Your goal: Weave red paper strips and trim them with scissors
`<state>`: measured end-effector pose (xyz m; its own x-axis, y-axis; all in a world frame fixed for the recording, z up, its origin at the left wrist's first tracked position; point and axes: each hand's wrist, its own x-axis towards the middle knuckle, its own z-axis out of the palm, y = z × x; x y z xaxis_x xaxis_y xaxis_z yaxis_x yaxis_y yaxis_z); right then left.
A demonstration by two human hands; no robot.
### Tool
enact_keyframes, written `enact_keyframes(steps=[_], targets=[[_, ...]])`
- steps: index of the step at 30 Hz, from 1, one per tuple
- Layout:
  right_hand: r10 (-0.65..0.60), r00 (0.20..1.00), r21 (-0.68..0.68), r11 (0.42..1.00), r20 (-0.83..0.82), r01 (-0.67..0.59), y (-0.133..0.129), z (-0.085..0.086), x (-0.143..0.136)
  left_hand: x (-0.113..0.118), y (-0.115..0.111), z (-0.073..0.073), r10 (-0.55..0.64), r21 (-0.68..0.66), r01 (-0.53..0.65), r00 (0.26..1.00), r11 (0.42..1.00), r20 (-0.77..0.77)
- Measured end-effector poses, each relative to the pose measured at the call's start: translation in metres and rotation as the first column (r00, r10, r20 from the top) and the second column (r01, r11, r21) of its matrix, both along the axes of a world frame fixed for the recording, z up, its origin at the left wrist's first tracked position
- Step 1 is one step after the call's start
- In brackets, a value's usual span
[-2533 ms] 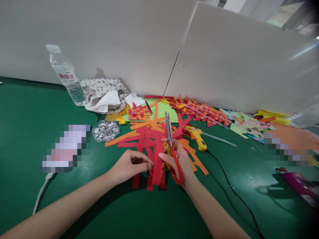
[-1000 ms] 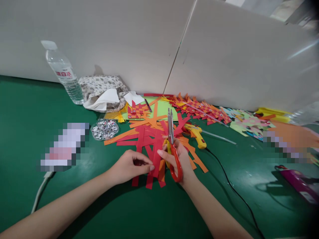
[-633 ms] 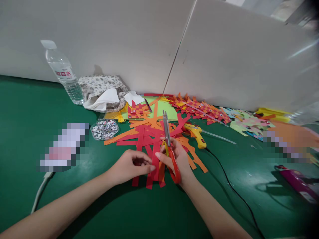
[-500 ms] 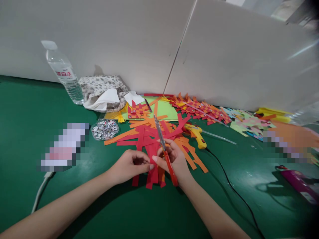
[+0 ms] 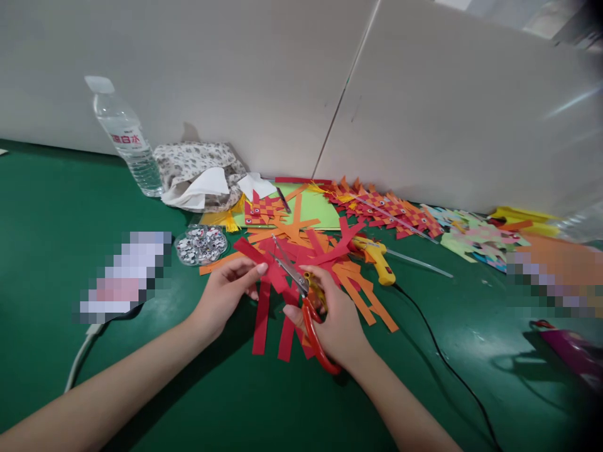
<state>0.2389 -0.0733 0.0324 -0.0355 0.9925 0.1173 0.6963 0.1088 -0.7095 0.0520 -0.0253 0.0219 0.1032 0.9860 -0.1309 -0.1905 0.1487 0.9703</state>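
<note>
Between thumb and fingers, my left hand [image 5: 229,290] pinches a red paper strip [image 5: 250,251] that points up and to the left. My right hand [image 5: 332,314] is wrapped round red-handled scissors [image 5: 316,336]. The scissor blades stand slightly apart and point up-left, close to the strip. Something yellow shows inside my right palm, too hidden to name. Beneath both hands lies a loose pile of red strips [image 5: 260,323] and orange strips [image 5: 365,295].
A yellow glue gun [image 5: 380,260] with a black cord lies right of the pile. Woven paper fish [image 5: 400,213], a green sheet [image 5: 311,210], a packet of plastic eyes [image 5: 201,245], a tissue pouch [image 5: 198,163], a water bottle [image 5: 132,141] and a blurred phone [image 5: 127,273] surround it.
My left hand has moved up and left with a red strip. The scissors, earlier lying closed against my right hand, are now gripped by the handles with blades parted and turned left.
</note>
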Motion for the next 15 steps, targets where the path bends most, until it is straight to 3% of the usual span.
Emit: enact_keyframes(steps=[5,15], targets=[[0.017,0.976,0.01,1.0,0.215,-0.02,0.0016,0.0036,0.0014,-0.0012,0.0011,0.0,0.058,0.078,-0.062,0.997,0.995,0.048],[0.044,0.966,0.049,0.997,0.253,-0.058,0.0031,0.0009,0.0058,-0.0008,0.0003,-0.0002,0.012,0.062,-0.015,0.998,0.998,0.059]])
